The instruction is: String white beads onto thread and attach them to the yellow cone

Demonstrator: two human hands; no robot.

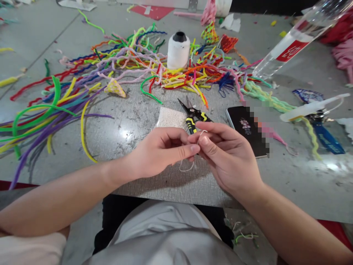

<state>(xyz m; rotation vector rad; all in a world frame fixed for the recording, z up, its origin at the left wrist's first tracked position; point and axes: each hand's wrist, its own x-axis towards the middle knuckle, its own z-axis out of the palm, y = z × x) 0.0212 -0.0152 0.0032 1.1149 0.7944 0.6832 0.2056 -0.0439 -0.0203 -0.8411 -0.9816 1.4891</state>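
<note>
My left hand [162,151] and my right hand [223,154] meet above the table's near edge, both with fingers pinched on a thin white thread [187,168]. The thread loops below the fingertips and a short bit sticks up by my right index finger. Just behind my hands lie black-and-yellow snips [194,116] and a small bag of white beads [171,117]. A white thread spool [178,50] stands upright farther back in the middle.
A big tangle of coloured pipe cleaners [91,70] covers the left and back of the grey table [132,121]. A black phone [248,127] lies to the right, then a blue lanyard [325,136]. A clear plastic bottle [292,44] leans at the far right.
</note>
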